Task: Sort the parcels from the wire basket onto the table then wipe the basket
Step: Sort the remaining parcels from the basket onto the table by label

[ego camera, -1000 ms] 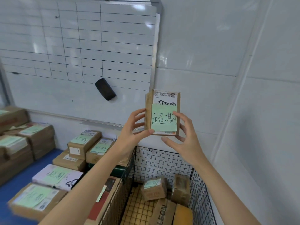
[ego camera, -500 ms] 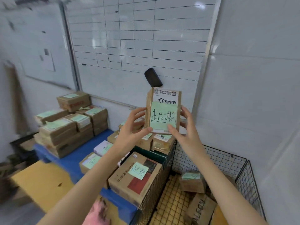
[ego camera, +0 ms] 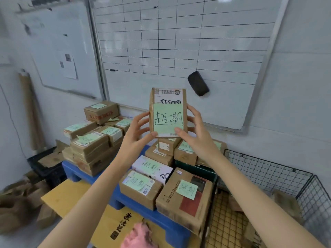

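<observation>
A small brown cardboard parcel is held upright in the air at the centre of the view, its face turned toward the camera. A pale green sticky note with black handwriting covers most of that face, below a white printed label.

Both hands grip it. The left hand curls its fingers round the left edge, with the thumb tip at the bottom corner. The right hand wraps the right edge, and its thumb presses the lower front.

Below and behind the parcel, a blue table carries many brown boxes, most bearing similar green notes. The wire basket stands at lower right, against the table, with a few blurred brown parcels inside.

A gridded whiteboard hangs on the wall behind, with a black eraser stuck to it. A pink cloth shows at the bottom edge.
</observation>
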`<state>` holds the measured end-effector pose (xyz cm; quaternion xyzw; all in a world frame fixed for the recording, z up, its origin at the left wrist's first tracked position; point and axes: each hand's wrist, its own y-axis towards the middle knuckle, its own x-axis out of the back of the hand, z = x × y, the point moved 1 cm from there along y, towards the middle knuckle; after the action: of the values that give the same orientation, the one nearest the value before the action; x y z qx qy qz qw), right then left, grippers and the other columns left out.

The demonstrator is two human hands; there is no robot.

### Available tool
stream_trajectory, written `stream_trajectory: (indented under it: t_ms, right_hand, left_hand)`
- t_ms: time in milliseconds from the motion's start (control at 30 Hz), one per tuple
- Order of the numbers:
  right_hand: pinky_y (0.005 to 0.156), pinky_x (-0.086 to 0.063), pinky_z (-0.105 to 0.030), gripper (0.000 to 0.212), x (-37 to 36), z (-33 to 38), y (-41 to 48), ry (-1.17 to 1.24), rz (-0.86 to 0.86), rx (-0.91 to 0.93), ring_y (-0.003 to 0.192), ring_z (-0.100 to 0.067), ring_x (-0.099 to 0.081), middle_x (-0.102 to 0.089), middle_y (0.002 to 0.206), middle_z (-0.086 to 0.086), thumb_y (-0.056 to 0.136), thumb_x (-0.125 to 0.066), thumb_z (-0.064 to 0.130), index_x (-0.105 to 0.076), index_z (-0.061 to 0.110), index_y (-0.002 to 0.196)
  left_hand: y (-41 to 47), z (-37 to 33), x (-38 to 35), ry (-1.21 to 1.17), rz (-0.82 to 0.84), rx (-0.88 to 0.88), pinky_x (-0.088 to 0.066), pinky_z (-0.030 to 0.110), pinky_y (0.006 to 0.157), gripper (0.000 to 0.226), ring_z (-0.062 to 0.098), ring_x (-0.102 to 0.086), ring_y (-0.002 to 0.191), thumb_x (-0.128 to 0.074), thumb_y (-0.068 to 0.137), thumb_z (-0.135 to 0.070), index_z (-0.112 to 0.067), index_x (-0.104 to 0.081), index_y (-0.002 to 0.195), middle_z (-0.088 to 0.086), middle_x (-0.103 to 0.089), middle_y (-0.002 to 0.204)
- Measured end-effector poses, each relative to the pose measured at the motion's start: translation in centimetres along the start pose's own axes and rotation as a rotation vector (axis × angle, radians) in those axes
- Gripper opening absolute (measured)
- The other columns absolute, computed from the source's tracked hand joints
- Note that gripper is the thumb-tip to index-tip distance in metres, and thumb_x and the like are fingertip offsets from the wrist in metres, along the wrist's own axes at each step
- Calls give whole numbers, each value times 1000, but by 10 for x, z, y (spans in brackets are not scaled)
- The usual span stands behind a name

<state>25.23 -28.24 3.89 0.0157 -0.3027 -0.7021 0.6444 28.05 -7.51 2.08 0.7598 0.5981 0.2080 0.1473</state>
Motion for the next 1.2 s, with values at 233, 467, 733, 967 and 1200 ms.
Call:
stream_trajectory:
  t_ms: [233, 467, 733, 967, 1200]
  right_hand:
    - [112, -39, -34, 75, -115, 20, 43, -11, -38, -45, 118, 22, -38, -42, 123, 41, 95, -65, 31, -17, 42, 151]
    - [103, -40, -26, 64, -195, -1, 48, 68, -95, -192, 132, -1, -42, -45, 140, 19, 98, -59, 27, -22, 33, 150]
    - [102, -44, -30, 56, -224, -36, 47, 98, -98, -332, 117, 5, -54, -50, 141, 16, 98, -60, 29, -25, 53, 135]
    - [103, -41, -26, 59, -233, -69, 38, 82, -106, -425, 104, 30, -43, -42, 118, 48, 98, -60, 32, -23, 49, 141]
    - [110, -40, -52, 70, -220, -97, 28, 89, -192, -517, 135, -14, -43, -41, 151, 13, 92, -63, 46, -21, 46, 148]
  left_hand:
    - [16, 33, 110, -53, 2, 4, -52, 19, 87, 49, -1, -59, 115, -60, 96, -11, -27, -43, 139, -8, -58, 132]
    - [17, 84, 167, -78, 77, 96, -52, 19, 83, 50, -2, -61, 111, -62, 96, -14, -30, -44, 139, -11, -60, 128]
    - [15, 136, 178, -134, 142, 202, -53, 26, 88, 58, 11, -59, 120, -69, 80, -40, -37, -47, 133, -5, -61, 131]
    - [18, 174, 175, -61, 208, 279, -50, 41, 99, 63, 7, -59, 118, -67, 78, -53, -45, -44, 135, -7, -58, 136]
    - [29, 196, 138, -76, 301, 322, -54, 23, 85, 53, -5, -61, 107, -63, 83, -45, -45, -44, 133, -12, -57, 131]
